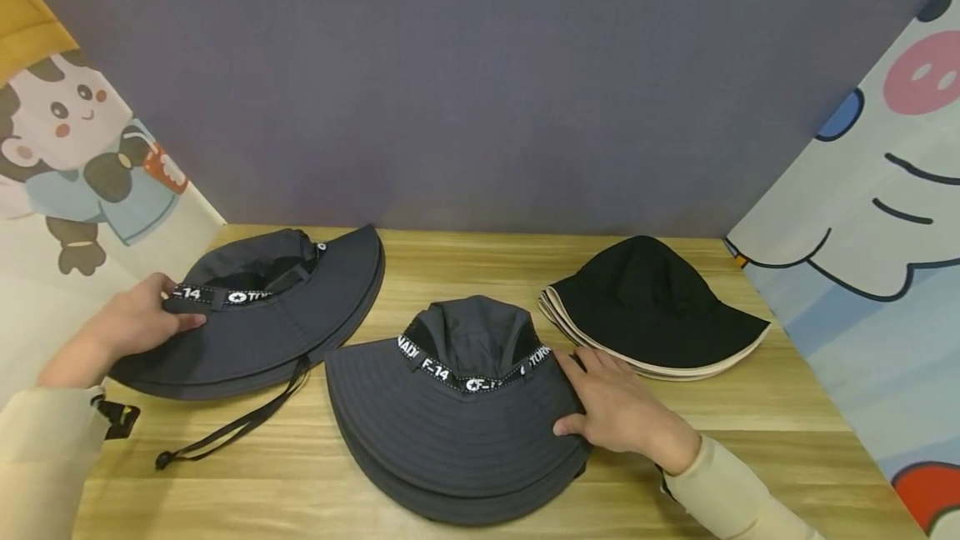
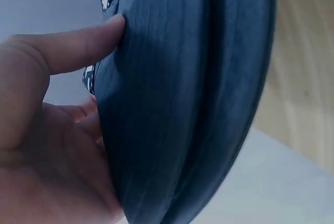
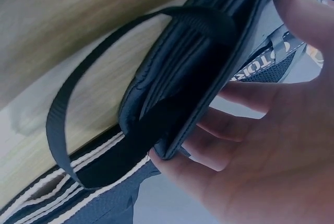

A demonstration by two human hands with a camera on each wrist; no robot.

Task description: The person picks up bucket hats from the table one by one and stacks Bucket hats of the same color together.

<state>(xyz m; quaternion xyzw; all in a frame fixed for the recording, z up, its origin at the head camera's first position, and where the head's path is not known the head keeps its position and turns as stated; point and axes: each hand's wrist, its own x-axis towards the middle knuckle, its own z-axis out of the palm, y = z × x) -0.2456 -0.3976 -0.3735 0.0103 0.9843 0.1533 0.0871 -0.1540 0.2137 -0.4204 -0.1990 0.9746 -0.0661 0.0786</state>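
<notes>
On the left, my left hand [image 1: 138, 319] grips the near-left brim of a stack of dark grey wide-brimmed sun hats [image 1: 258, 332] with a lettered band. In the left wrist view, the thumb [image 2: 86, 49] lies on the brim [image 2: 156, 93] and the other fingers are partly hidden behind it. In the middle, my right hand [image 1: 622, 402] holds the right brim edge of a second stack of dark grey sun hats [image 1: 465, 432]. The right wrist view shows layered brims [image 3: 198, 57] and a looped black strap [image 3: 65, 93] beside the fingers.
Black bucket hats [image 1: 652, 315] with cream edging lie stacked at the back right. A chin cord [image 1: 236, 423] trails from the left stack onto the wooden table [image 1: 262, 490]. A grey panel [image 1: 480, 90] closes the back, and printed cartoon panels stand at both sides.
</notes>
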